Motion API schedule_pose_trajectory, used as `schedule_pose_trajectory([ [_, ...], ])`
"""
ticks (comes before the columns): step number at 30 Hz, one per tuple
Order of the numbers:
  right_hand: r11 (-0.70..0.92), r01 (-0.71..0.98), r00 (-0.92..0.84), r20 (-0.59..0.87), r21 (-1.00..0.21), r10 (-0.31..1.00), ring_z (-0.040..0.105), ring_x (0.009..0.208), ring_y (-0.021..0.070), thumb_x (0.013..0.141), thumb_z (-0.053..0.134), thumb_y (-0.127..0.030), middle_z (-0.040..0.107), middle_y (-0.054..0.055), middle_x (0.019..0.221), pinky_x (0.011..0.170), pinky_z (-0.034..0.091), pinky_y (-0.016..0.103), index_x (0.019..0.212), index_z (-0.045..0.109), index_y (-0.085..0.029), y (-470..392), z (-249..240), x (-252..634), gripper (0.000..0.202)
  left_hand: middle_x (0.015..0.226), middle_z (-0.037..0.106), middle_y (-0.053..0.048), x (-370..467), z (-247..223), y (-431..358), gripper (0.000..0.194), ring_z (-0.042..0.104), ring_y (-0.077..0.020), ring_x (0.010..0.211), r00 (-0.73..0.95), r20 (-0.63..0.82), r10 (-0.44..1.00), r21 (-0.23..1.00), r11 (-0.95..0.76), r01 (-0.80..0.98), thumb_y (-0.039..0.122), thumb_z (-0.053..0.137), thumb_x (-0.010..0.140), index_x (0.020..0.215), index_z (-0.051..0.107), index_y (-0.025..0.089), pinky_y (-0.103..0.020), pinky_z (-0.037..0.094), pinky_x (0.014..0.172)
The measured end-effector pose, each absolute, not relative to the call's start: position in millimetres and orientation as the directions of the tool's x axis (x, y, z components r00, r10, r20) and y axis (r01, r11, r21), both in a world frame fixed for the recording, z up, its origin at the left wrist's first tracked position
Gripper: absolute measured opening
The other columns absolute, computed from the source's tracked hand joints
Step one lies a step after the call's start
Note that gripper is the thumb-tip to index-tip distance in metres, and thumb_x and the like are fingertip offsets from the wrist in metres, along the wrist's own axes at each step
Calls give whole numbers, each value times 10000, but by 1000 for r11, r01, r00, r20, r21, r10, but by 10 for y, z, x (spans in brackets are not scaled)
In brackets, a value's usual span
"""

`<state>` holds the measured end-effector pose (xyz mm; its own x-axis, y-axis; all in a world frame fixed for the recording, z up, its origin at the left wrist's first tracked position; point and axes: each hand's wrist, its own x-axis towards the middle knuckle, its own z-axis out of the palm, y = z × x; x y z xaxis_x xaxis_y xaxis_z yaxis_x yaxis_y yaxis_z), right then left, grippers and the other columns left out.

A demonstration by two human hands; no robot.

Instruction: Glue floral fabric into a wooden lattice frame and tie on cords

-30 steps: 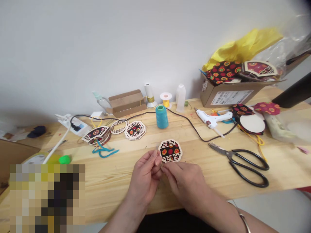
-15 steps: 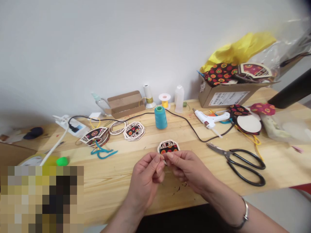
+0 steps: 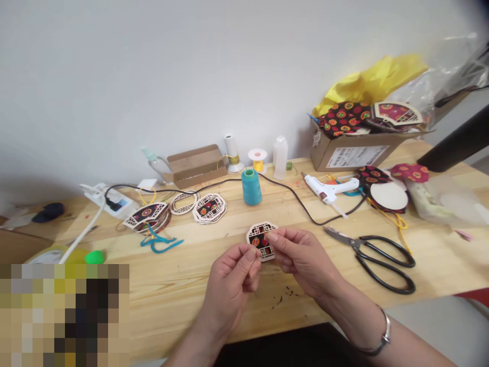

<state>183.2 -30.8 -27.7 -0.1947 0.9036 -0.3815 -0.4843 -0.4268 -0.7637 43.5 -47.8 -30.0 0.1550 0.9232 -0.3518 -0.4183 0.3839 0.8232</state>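
Observation:
My left hand (image 3: 233, 278) is closed in a pinch, thumb against forefinger, in front of a small fretwork wooden piece (image 3: 254, 240) backed with dark floral fabric. Just to its right, my right hand (image 3: 301, 257) also pinches, its fingertips over that piece's right side. Whatever sits between the fingertips is too fine or hidden to make out. The piece lies on the table, partly covered by both hands. Behind it stands a cone of teal thread (image 3: 251, 188). Black-handled scissors (image 3: 372, 252) rest to the right of my right hand.
A stack of similar pieces (image 3: 209, 208) and fan-shaped ones (image 3: 147, 216) lie left. A white glue gun (image 3: 331, 187) sits behind the scissors. A black cable (image 3: 298, 198) crosses the table. At the back right stands a full cardboard box (image 3: 353, 151); a power strip (image 3: 114, 203) lies left.
My hands have drawn a little apart, the right one up and the left one slightly down. More of the fretwork piece shows between them.

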Motion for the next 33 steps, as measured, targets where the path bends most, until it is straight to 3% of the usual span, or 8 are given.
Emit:
schedule_pose_trajectory([
  [3,-304,-377,-133,-274,-875,953,294,433,42,738,699,-317,427,-64,473,415,211,193,667,635,-139,-304,-277,1865,202,529,535,27,411,-314,-459,167,302,-27,426,93,-334,938,880,346,-325,288,703,754,730,663,128,-172,204,417],
  [6,6,-96,-67,13,-995,998,493,586,92,778,659,-201,553,-14,619,566,404,231,677,681,-165,-342,-245,1917,109,551,570,12,366,-316,-414,183,277,-27,423,-3,-298,955,924,287,-251,301,693,760,779,698,119,-177,201,410],
  [8,203,73,-190,186,-976,964,549,747,121,792,643,-147,568,9,760,690,450,261,717,712,-193,-387,-201,1941,112,463,464,56,347,-302,-390,202,239,-35,421,-31,-303,953,922,285,-263,309,693,758,816,711,116,-179,188,406],
  [11,345,134,-400,268,-929,876,536,853,126,808,644,-146,509,11,851,765,462,272,779,734,-229,-433,-149,1933,125,432,370,85,364,-266,-393,187,215,-36,419,11,-340,940,893,326,-309,303,709,741,773,704,119,-177,176,405],
  [16,241,56,-162,229,-969,960,504,717,113,774,669,-133,506,-10,715,661,461,245,714,734,-224,-364,-182,1856,127,457,424,68,444,-235,-453,175,255,-36,416,70,-356,932,869,357,-342,300,719,729,711,675,131,-172,195,405],
  [20,122,-19,-61,123,-992,991,506,650,113,749,672,-153,549,-8,641,614,456,246,663,726,-200,-305,-228,1837,112,570,585,7,459,-246,-468,172,302,-28,407,93,-304,948,901,318,-295,296,689,758,706,676,132,-173,212,402],
  [33,-13,-28,-59,-11,-1000,998,522,634,118,738,668,-236,567,-5,625,639,442,264,620,699,-173,-303,-241,1842,138,565,580,14,426,-302,-504,201,347,-32,411,125,-284,951,931,305,-199,292,638,811,677,632,143,-175,228,412],
])
